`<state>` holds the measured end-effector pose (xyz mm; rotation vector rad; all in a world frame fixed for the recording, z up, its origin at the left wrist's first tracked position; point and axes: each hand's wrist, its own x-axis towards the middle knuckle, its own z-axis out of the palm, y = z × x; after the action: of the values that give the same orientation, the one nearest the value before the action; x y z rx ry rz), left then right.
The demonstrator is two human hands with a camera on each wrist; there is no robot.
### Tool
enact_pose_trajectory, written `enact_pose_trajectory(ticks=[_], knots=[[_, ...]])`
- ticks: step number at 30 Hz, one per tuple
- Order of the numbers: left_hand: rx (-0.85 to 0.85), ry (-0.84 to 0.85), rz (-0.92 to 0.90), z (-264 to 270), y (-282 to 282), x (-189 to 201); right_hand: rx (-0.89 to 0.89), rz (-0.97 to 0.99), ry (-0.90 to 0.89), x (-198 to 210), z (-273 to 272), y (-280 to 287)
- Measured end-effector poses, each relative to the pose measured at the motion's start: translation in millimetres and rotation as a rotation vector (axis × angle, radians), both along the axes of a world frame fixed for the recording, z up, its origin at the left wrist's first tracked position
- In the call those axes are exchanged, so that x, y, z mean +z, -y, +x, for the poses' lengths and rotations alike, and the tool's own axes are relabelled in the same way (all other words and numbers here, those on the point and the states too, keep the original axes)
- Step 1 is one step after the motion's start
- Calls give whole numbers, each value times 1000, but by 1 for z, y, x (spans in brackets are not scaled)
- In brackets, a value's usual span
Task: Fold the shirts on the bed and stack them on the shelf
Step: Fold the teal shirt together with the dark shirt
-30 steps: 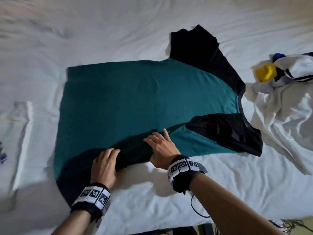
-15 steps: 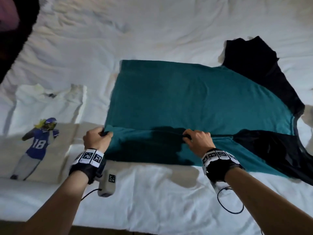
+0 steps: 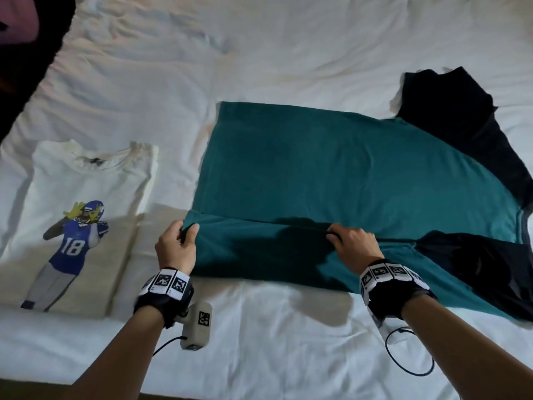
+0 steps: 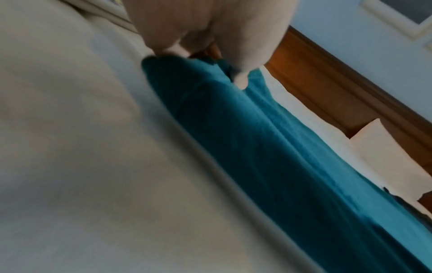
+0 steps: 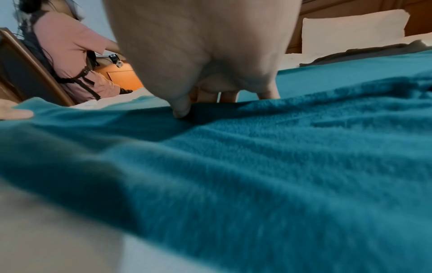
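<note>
A teal shirt (image 3: pixel 331 168) with black sleeves lies spread across the white bed (image 3: pixel 259 53), its near long edge folded over onto the body. My left hand (image 3: pixel 184 235) pinches the left corner of that folded strip (image 4: pixel 210 110). My right hand (image 3: pixel 340 239) pinches the same folded edge near its middle, thumb on top (image 5: pixel 181 109). One black sleeve (image 3: pixel 450 111) sticks out at the far right and the other (image 3: pixel 476 272) lies at the near right. A white shirt (image 3: pixel 80 197) with a printed football player lies flat to the left.
A person in a pink top (image 5: pixel 70 55) sits beyond the bed's far side by a wooden headboard (image 4: pixel 327 83). A white pillow (image 5: pixel 350 29) rests at the head of the bed. The bed's near edge (image 3: pixel 202 394) runs just below my forearms.
Both hands went from resting on the shirt's near edge to pinching it and carrying it away from me, folding a strip over the body. My view swung left, revealing the white printed shirt.
</note>
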<state>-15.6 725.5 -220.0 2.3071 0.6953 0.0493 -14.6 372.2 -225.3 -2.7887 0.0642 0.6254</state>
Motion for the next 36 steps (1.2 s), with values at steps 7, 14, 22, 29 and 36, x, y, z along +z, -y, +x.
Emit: enact_pose_trajectory(ticks=[7,14,22,29,36], knots=[[-368,133,383,-26,61,5,180,18,236,-4,-74,-46],[-947,-68,423,-71,129,-48,106,-40,126,-36,-109,-18],[-547,-240,522,-58,70,-24,-333,-205,58,-23,-119,91],[-921,-165,322,-93,276,-37,-15,2,115,-21,-124,109],[-731,-227,332,-92,332,-26,-293,-141,168,-6,-134,233]])
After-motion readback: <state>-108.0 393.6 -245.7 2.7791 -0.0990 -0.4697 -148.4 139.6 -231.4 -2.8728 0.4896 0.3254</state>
